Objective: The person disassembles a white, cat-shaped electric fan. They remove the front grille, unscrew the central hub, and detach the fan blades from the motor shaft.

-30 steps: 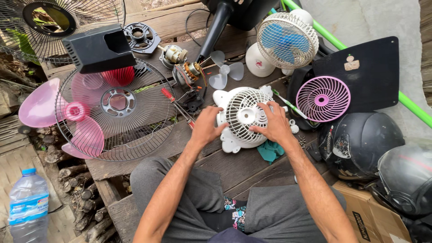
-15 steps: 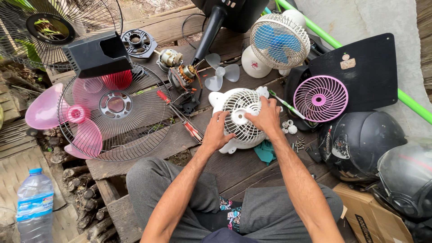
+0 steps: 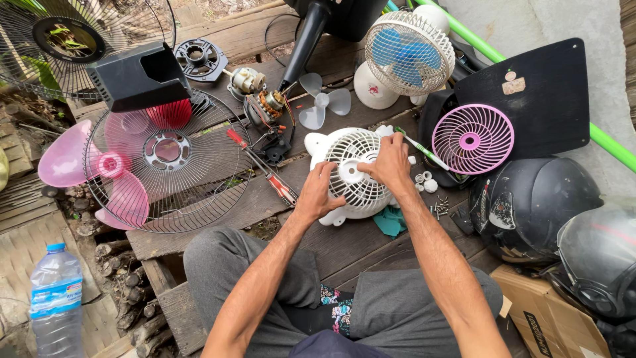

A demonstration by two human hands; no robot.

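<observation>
A small white fan (image 3: pixel 354 174) with a round grille lies face up on the dark wooden planks (image 3: pixel 218 212) in front of me. My left hand (image 3: pixel 318 192) grips its lower left rim. My right hand (image 3: pixel 391 161) presses on the grille's upper right side, fingers curled over it. A teal cloth (image 3: pixel 389 221) pokes out from under the fan. Small white caps and several loose screws (image 3: pixel 437 207) lie just right of my right hand.
A red-handled screwdriver (image 3: pixel 265 170) lies left of the fan, beside a large wire guard (image 3: pixel 172 159) with pink blades (image 3: pixel 73 166). Behind stand a bare motor (image 3: pixel 268 109), a clear propeller (image 3: pixel 321 103), a blue-bladed fan (image 3: pixel 407 56) and a pink grille (image 3: pixel 472 139). Helmets (image 3: pixel 530 205) sit right, a water bottle (image 3: pixel 56 308) left.
Both hands have shifted on the white fan: the right hand moved from its right side up onto the grille, and the left hand slid closer to the lower rim. The view also shifted slightly.
</observation>
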